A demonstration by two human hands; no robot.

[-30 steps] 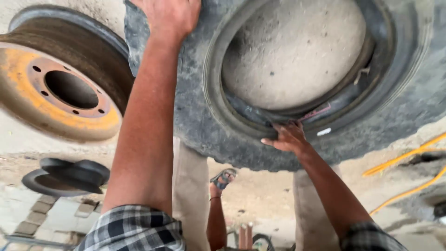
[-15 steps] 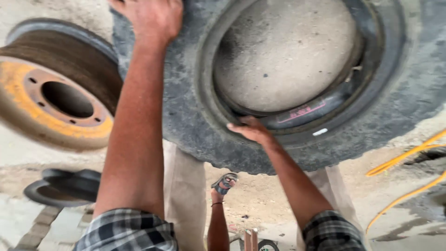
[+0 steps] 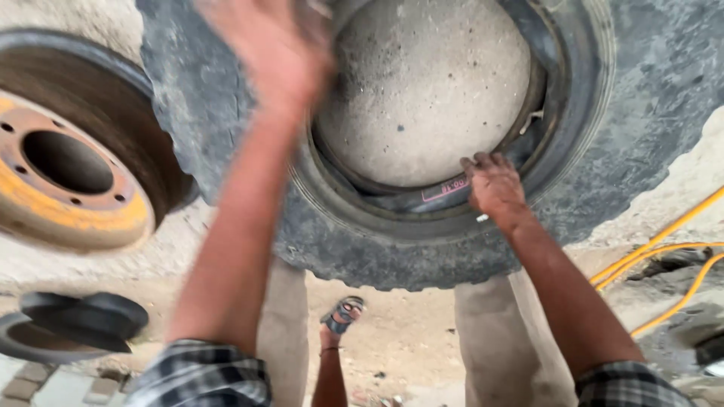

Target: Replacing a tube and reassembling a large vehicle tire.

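A large worn black tyre [image 3: 618, 128] stands upright in front of me, its round opening showing the pale dusty ground behind. My right hand [image 3: 492, 183] rests on the lower inner rim, fingers curled over the dark inner tube [image 3: 407, 202] tucked in the bead. My left hand [image 3: 271, 53] is raised and blurred in front of the tyre's upper left sidewall, fingers apart, holding nothing. Both forearms come out of checked sleeves.
A rusty yellow wheel rim [image 3: 68, 177] leans at the left, beside the tyre. A dark metal ring [image 3: 72, 328] lies on the ground at lower left. Yellow hoses [image 3: 664, 256] run across the sand at right. My sandalled foot [image 3: 341, 315] shows below the tyre.
My left hand has come off the tyre's top edge and swung right, now blurred in mid-air. My right hand stays on the lower inner rim. The view has closed in on the tyre.
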